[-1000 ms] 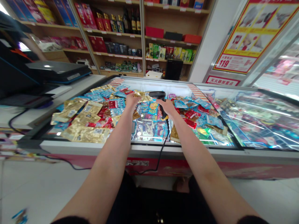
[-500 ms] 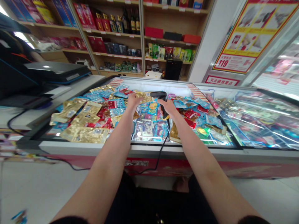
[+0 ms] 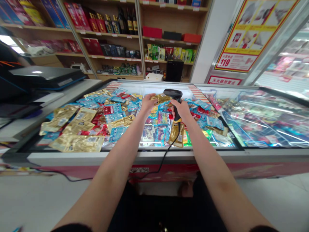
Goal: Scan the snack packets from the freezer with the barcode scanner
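My right hand [image 3: 181, 109] is wrapped round the grip of a black barcode scanner [image 3: 173, 93], its head upright and its cable [image 3: 166, 154] hanging down over the front edge. Just left of it, my left hand [image 3: 147, 103] pinches a gold snack packet [image 3: 161, 98], which reaches toward the scanner's head. Beneath both hands lies the glass-topped chest freezer [image 3: 135, 154], with colourful packs showing through the glass. To the left spreads a heap of gold packets [image 3: 79, 141] mixed with blue and red ones. More blue packets [image 3: 214, 122] lie right of the scanner.
A flat-topped black device [image 3: 48, 75] stands on the counter [image 3: 93, 84] at left. Behind are shelves [image 3: 116, 58] of bottles and boxes. A pillar with a red-and-yellow poster [image 3: 246, 35] rises at back right. Beside it, the freezer continues under more glass [image 3: 263, 119].
My left hand has moved right and now has a gold packet raised near the scanner. The scanner has shifted slightly right and up. The view has swung a little to the right.
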{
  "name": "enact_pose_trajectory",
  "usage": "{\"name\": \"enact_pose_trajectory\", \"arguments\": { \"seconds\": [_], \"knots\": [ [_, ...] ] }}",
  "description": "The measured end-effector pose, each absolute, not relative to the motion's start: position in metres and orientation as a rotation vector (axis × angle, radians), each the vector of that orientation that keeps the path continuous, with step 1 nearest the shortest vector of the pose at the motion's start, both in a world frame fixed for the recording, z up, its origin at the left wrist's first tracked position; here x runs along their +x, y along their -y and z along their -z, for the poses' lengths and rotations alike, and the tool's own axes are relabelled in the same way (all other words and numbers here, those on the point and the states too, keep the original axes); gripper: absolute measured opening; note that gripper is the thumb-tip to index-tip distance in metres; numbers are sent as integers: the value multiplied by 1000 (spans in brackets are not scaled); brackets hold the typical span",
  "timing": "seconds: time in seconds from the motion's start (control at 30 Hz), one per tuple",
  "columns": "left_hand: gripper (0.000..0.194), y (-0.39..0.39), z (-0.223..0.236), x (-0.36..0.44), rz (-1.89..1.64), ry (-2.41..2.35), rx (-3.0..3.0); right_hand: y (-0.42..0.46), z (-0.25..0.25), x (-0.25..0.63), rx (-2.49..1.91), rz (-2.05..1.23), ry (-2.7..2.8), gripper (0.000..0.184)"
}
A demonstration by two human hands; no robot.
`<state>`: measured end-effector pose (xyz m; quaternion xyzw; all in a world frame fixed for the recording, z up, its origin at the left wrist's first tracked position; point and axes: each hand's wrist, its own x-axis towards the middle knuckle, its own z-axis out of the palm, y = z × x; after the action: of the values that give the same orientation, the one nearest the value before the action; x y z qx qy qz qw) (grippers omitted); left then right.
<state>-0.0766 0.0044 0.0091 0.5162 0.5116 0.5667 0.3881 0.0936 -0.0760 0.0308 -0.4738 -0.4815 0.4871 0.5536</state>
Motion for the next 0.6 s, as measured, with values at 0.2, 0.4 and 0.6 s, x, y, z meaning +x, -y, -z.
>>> {"name": "enact_pose_trajectory", "arguments": {
  "seconds": [0.2, 0.4, 0.6],
  "knots": [
    [62, -3, -13, -18, -1379, -1113, 1287, 86, -37, 132, -1117, -1002, 951, 27],
    [65, -6, -1, 23, -1316, -1096, 1880, 86, -32, 154, -1090, -880, 800, 25],
    [41, -4, 7, 23, -1234, -1215, 2248, 84, -32, 152, -1087, -899, 807, 28]
  ]
}}
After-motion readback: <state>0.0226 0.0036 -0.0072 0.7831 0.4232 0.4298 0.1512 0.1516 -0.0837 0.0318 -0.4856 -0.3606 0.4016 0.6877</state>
